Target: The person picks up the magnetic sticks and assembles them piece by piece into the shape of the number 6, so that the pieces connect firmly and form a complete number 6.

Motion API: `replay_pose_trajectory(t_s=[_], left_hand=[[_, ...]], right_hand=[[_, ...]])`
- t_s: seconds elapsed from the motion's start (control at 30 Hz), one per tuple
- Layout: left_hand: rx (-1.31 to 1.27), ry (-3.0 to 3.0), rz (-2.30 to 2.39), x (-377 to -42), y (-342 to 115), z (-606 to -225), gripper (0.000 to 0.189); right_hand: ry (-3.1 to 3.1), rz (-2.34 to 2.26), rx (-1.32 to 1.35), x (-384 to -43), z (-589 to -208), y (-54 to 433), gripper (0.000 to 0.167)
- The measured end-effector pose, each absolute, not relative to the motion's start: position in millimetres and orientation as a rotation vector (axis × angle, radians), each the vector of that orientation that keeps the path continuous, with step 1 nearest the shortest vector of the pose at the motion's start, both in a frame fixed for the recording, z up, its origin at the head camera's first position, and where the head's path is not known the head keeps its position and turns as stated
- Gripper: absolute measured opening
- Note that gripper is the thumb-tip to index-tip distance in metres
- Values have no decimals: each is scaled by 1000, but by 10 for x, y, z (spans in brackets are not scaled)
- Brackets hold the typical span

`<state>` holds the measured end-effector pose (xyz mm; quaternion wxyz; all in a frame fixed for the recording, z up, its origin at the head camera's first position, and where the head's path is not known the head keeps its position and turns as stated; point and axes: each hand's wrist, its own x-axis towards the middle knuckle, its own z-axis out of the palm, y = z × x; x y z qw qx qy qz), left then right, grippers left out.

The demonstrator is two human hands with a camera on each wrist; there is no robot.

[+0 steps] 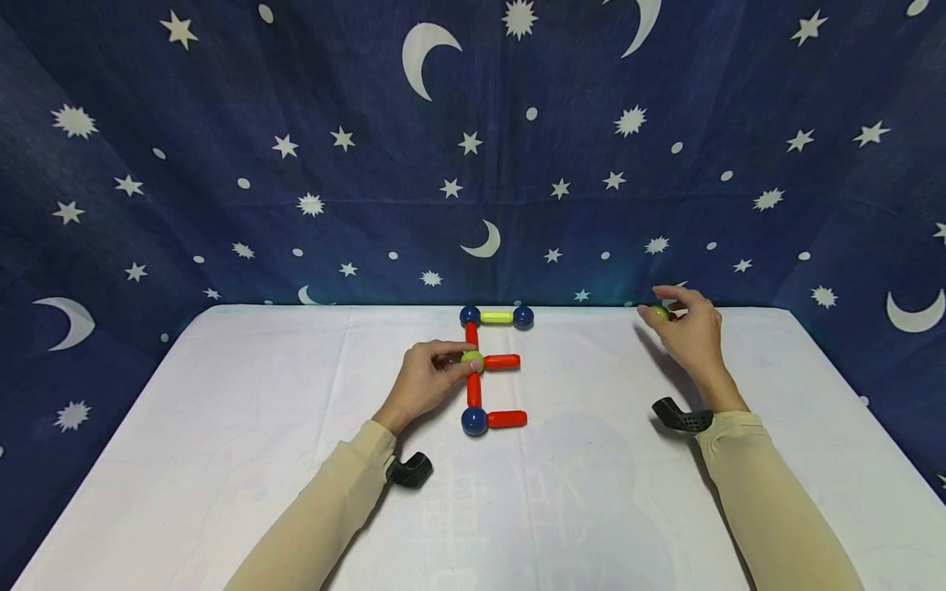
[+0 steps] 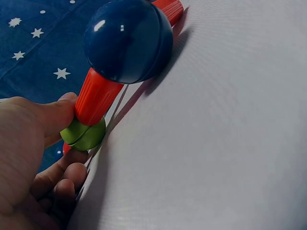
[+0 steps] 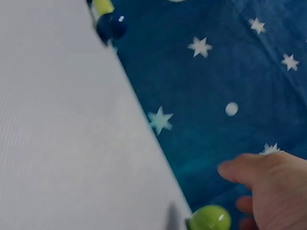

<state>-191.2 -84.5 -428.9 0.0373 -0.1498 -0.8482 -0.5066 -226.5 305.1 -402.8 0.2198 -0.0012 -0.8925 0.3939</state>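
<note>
On the white tabletop lies an E-shaped figure of magnetic balls and rods. My left hand (image 1: 432, 377) pinches its middle green ball (image 2: 84, 134) between thumb and fingers. Red rods (image 1: 474, 390) run above and below that ball, and another red rod (image 1: 502, 361) points right from it. Below is a blue ball (image 2: 128, 40) with a red rod (image 1: 507, 419) to its right. At the top, a yellow-green rod (image 1: 496, 317) joins two blue balls (image 1: 523, 318). My right hand (image 1: 691, 332) is at the far edge, thumb and fingers spread around a loose green ball (image 3: 210, 218).
The white-covered table (image 1: 591, 492) ends in a far edge just behind the top rod and the loose ball. A dark blue curtain (image 1: 369, 197) with moons and stars hangs behind it. A black wrist device (image 1: 410, 470) sits at the left cuff, another (image 1: 681, 415) at the right.
</note>
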Motion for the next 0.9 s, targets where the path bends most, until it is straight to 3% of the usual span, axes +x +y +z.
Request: replay_pose_trajectory(t_s=[0.2, 0.9], left_hand=[[-459, -2596, -1560, -1917, -844, -4293, 22], [-479, -2572, -1571, -1915, -848, -4303, 22]], right_hand=[[-2476, 973, -111, -2303, -4143, 3101, 51], [-2526, 940, -27, -2319, -4192, 3009, 44]])
